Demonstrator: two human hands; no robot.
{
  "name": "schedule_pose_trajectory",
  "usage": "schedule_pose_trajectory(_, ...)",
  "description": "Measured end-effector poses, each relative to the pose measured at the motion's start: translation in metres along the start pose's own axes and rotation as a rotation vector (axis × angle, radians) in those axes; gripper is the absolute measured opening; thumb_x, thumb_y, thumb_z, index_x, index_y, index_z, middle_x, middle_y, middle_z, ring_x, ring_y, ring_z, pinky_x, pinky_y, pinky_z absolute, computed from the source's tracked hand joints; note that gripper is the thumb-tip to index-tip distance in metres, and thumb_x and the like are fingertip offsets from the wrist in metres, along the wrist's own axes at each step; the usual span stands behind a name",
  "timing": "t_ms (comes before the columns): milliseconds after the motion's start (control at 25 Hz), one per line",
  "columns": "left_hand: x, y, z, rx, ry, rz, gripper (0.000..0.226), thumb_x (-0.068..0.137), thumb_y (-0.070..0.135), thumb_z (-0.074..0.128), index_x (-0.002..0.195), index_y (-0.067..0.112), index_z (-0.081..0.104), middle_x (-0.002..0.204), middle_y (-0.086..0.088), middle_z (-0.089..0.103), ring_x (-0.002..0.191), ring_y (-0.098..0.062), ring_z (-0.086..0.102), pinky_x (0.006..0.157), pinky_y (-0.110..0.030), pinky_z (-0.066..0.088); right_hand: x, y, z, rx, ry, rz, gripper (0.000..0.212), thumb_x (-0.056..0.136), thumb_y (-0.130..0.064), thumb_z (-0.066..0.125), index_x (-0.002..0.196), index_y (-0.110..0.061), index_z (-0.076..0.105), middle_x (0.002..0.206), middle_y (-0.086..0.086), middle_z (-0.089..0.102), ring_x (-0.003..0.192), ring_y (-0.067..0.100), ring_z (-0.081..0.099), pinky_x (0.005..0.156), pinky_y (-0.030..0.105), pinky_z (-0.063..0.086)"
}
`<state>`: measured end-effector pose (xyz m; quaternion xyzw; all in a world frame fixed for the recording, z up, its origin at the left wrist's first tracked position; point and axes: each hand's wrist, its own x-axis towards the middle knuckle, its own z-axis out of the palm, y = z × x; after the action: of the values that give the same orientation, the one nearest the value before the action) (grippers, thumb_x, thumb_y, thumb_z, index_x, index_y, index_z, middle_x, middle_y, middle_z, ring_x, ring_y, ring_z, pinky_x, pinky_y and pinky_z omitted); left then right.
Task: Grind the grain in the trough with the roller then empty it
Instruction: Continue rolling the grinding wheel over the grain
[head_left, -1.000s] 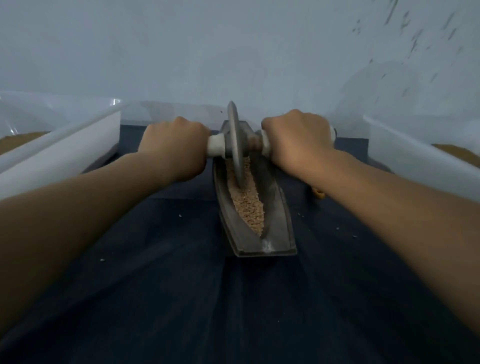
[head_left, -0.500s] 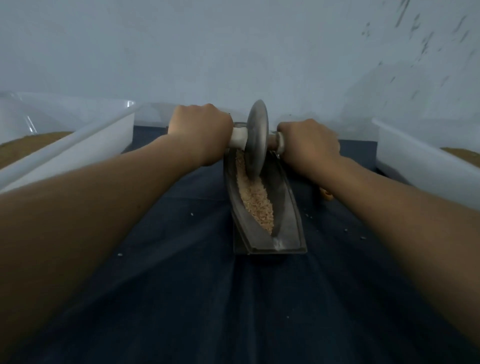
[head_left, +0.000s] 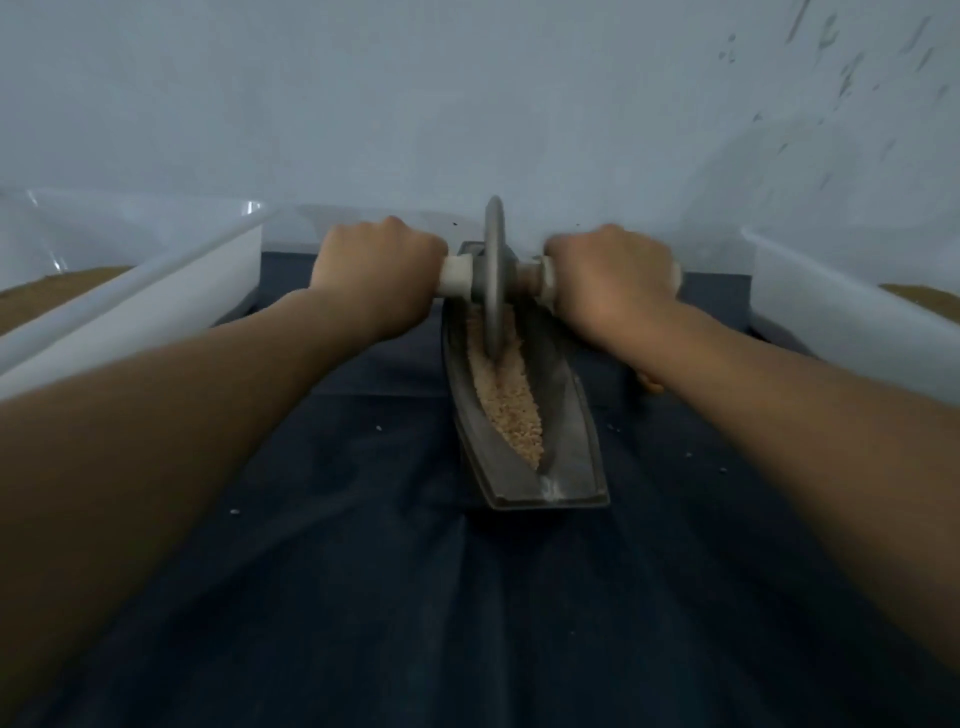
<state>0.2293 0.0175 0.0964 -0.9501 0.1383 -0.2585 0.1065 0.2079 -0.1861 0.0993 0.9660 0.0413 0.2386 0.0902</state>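
Both hands, L (head_left: 382, 270) & R (head_left: 610, 275), gripped roller (head_left: 493, 275) in trough (head_left: 566, 415); grain (head_left: 506, 400) looked coarse, grinding unfinished, emptying not begun.

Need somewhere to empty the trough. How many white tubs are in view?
2: the left tub beside the left forearm, the right tub at the right edge. A pale strip behind may be a third.

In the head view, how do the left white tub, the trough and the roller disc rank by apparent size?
1. left white tub, cut by the frame edge
2. trough
3. roller disc, seen nearly edge-on, so it looks thin
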Motion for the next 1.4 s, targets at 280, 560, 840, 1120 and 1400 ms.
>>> schedule_pose_trajectory(280,-0.048,-0.003,-0.009,0.043,0.161,0.091,0.020,0.075,0.025,0.071,0.075,0.025,0.051,0.058,0.005,0.026,0.045,-0.017,0.021,0.046,-0.025,0.022,-0.039,0.013,-0.008,-0.006,0.077,-0.094,0.018,0.081,-0.025,0.066,0.079,-0.031,0.049,0.067,-0.005,0.045,0.064,0.026,0.054,0.049,0.025,0.023)
schedule_pose_trajectory(560,-0.014,0.005,-0.007,0.134,0.096,0.090,0.009,0.078,0.018,0.069,0.085,0.021,0.065,0.065,-0.007,0.046,0.047,-0.024,0.040,0.049,-0.028,0.028,-0.019,0.014,0.020,0.054,0.118,0.006,0.012,0.083,-0.030,0.067,0.082,-0.030,0.054,0.068,-0.002,0.050,0.055,0.025,0.046,0.051,0.025,0.027)
schedule_pose_trajectory(840,-0.026,0.009,-0.022,0.157,0.093,0.101,0.009,0.081,0.022,0.065,0.090,0.022,0.063,0.067,-0.002,0.043,0.058,-0.028,0.051,0.052,-0.030,0.033,-0.031,0.019,0.014,0.073,0.125,-0.043,0.012,0.084,-0.031,0.066,0.085,-0.028,0.054,0.069,-0.002,0.052,0.061,0.027,0.051,0.051,0.028,0.031)
schedule_pose_trajectory(1120,-0.045,0.002,-0.016,0.145,0.109,0.113,0.007,0.075,0.026,0.069,0.080,0.026,0.064,0.059,0.001,0.038,0.042,-0.019,0.033,0.047,-0.023,0.023,-0.044,0.018,0.005,-0.058,0.151,-0.061,0.022,0.072,-0.027,0.072,0.071,-0.028,0.049,0.058,-0.006,0.041,0.046,0.017,0.037,0.046,0.020,0.016)
schedule_pose_trajectory(1400,0.006,0.009,-0.017,0.169,0.010,0.063,0.016,0.085,0.022,0.061,0.099,0.022,0.067,0.080,-0.007,0.054,0.072,-0.032,0.059,0.060,-0.035,0.038,-0.008,0.012,0.015,0.142,-0.034,0.010,0.017,0.089,-0.028,0.064,0.084,-0.027,0.048,0.089,0.006,0.063,0.079,0.031,0.059,0.060,0.033,0.041)
